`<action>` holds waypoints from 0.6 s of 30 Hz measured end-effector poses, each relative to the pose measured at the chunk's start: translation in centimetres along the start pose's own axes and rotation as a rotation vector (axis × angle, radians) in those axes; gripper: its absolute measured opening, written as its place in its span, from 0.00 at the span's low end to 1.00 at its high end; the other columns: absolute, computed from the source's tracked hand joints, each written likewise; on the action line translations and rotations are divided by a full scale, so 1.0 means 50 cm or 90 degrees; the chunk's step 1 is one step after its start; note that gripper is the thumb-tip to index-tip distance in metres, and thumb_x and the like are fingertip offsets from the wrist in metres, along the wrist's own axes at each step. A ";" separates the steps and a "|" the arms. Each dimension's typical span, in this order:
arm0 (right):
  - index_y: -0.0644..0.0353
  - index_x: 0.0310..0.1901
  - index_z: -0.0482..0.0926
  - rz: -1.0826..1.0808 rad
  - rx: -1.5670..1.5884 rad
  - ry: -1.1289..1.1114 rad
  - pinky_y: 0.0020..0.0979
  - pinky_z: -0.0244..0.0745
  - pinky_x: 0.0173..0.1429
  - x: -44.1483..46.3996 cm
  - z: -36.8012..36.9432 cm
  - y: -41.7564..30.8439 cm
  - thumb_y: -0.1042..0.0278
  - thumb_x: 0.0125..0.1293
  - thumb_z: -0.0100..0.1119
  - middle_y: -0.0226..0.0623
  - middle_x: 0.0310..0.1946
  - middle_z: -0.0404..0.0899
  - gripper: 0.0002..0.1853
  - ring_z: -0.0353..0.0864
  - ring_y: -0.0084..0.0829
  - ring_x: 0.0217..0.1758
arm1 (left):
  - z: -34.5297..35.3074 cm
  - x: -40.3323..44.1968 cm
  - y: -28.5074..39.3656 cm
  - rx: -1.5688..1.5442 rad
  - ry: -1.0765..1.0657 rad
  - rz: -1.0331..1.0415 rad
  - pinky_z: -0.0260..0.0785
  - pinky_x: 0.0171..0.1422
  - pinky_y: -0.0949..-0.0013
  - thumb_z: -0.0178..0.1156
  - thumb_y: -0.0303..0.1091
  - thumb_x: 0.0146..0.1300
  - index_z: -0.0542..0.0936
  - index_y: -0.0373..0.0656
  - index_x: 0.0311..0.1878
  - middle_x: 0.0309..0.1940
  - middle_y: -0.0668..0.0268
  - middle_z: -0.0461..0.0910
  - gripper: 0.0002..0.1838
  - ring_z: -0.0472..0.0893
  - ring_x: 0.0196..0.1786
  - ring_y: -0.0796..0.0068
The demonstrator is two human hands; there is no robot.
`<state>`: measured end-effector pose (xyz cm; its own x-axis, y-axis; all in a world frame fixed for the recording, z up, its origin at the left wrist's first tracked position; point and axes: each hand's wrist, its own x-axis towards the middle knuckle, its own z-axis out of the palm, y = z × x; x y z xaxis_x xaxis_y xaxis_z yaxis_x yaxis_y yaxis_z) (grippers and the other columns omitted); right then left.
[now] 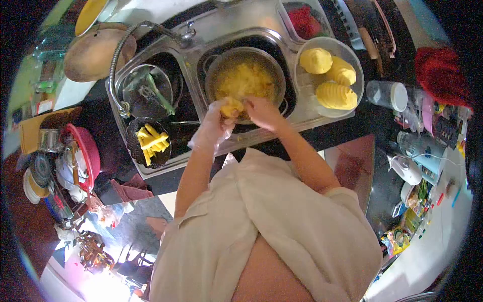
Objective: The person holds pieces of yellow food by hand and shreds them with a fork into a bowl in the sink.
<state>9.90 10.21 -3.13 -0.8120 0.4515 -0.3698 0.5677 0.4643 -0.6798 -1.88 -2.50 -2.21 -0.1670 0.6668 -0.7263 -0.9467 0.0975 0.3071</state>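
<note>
Person in a pale top at the metal sink point(221, 25), which is set in a dark worktop point(370, 121). Left hand point(214, 123), in a thin clear glove, grasping a piece of yellow fruit point(232, 107) over the near rim of a pot point(279, 75). Right hand point(262, 114) bare, fingers curled in close beside the fruit; cannot tell from here whether they grip anything. Pot sits in the right basin, yellow pulp point(245, 78) inside. On the sink's right edge, a clear round tub point(306, 92) with three peeled yellow fruits point(342, 69), grooved. Farther back, toward the far right corner, a smaller tub holding something red point(304, 22). Near left corner: dark bowl point(132, 139) heaped with yellow strips point(152, 138). Left basin has a clear bowl, a long green thing across it, too blurred to name. Tap point(187, 34) at the far edge, flexible spout arching left. Lidded jar point(386, 95) lies on the worktop beyond the sink's right edge.
</note>
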 end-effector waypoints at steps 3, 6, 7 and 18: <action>0.64 0.41 0.77 0.007 0.149 0.109 0.42 0.73 0.41 0.040 -0.040 0.045 0.59 0.65 0.49 0.55 0.32 0.79 0.15 0.80 0.48 0.35 | -0.001 0.005 0.034 -0.024 -0.027 -0.094 0.51 0.08 0.85 0.56 0.41 0.61 0.73 0.42 0.39 0.19 0.64 0.73 0.13 0.61 0.10 0.85; 0.61 0.34 0.77 0.012 0.320 0.167 0.36 0.68 0.26 0.071 -0.078 0.063 0.58 0.61 0.57 0.37 0.17 0.76 0.13 0.76 0.33 0.19 | 0.010 -0.002 0.058 -0.003 -0.077 -0.123 0.49 0.07 0.87 0.56 0.40 0.59 0.73 0.41 0.41 0.19 0.63 0.72 0.13 0.61 0.10 0.85; 0.61 0.34 0.77 0.012 0.318 0.168 0.36 0.68 0.26 0.068 -0.084 0.072 0.58 0.61 0.57 0.37 0.17 0.76 0.13 0.76 0.33 0.19 | 0.013 -0.003 0.062 0.018 -0.052 -0.091 0.49 0.07 0.87 0.56 0.39 0.58 0.72 0.40 0.42 0.19 0.63 0.72 0.14 0.61 0.09 0.86; 0.58 0.42 0.73 0.142 0.670 -0.016 0.19 0.43 0.15 0.018 -0.095 0.087 0.62 0.59 0.63 0.22 0.21 0.71 0.14 0.51 0.11 0.12 | 0.015 0.053 0.056 0.008 0.048 -0.153 0.48 0.06 0.87 0.60 0.37 0.52 0.72 0.43 0.43 0.23 0.62 0.74 0.16 0.62 0.10 0.85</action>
<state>12.30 16.23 -3.41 -0.7133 0.4242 -0.5579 0.3118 -0.5208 -0.7947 -4.78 0.11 -2.79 0.0420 0.5659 -0.8234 -0.9584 0.2557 0.1269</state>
